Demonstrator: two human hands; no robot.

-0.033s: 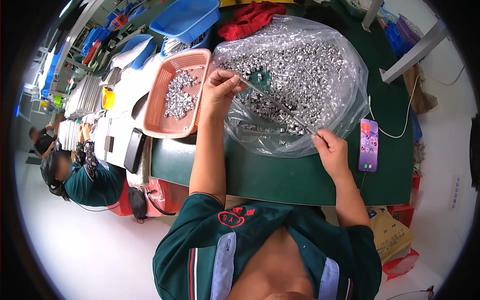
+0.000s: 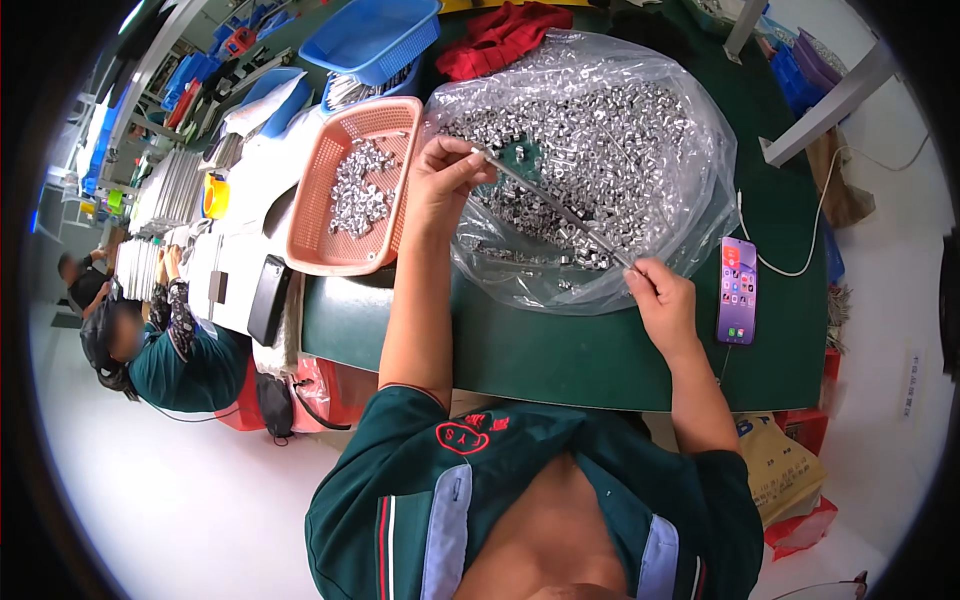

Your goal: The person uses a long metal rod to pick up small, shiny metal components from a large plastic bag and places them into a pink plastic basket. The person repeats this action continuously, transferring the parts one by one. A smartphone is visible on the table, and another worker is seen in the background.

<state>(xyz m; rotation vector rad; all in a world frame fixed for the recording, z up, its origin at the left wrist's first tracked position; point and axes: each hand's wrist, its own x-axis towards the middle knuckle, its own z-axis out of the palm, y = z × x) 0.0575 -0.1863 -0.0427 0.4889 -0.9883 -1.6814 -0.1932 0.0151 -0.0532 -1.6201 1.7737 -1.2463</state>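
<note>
Your left hand (image 2: 447,178) and right hand (image 2: 662,300) each pinch one end of a thin metal rod (image 2: 560,210), held slanted above the clear bag of small silver sleeves (image 2: 600,130) on the green worktop (image 2: 560,350). The rod looks stiff, light, slick; keep each grip at its end. The sleeves look tiny, shiny, likely to roll. More lie in the orange basket (image 2: 330,250) beside your left hand.
</note>
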